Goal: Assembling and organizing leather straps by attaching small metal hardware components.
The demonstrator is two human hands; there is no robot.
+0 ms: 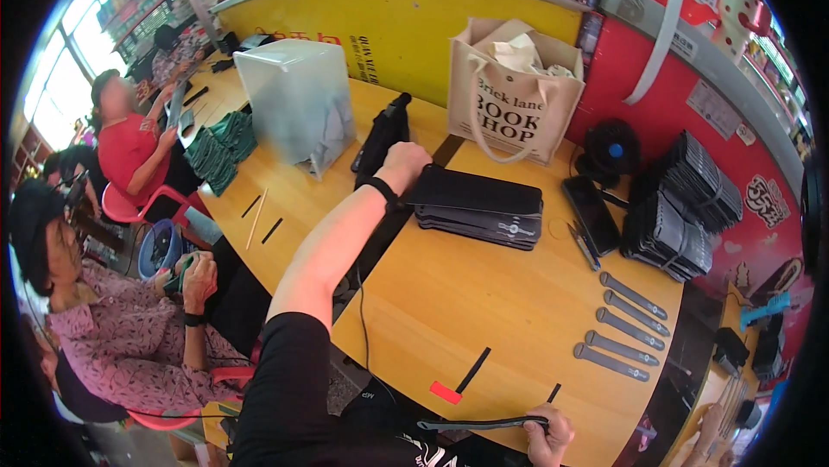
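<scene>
Hiding its own fingertips, the left hand [404, 167] meets the left end of a stack of black pouches [479, 204] in this view; whether it grips anything there cannot be told. Beyond that hand, a black bundle [386, 133] is too dark to make out. The right hand [550, 438] shows close to the lower edge, its forearm cut off by the frame. A short black strip [553, 393] juts up just above it, its lower end out of sight.

The left hand's fingers are curled, knuckles up. The right hand is closed around one end of a dark strap with a grey edge [475, 423], whose length extends to the left of that hand.

The left arm stretches far out over the bench [414, 294], a little bent at the elbow, a black wristband [380, 193] behind the hand. The right hand is held low, near the body. Up and to its right lie five grey straps [617, 337]; up and to its left, a red tab [446, 393].
</scene>
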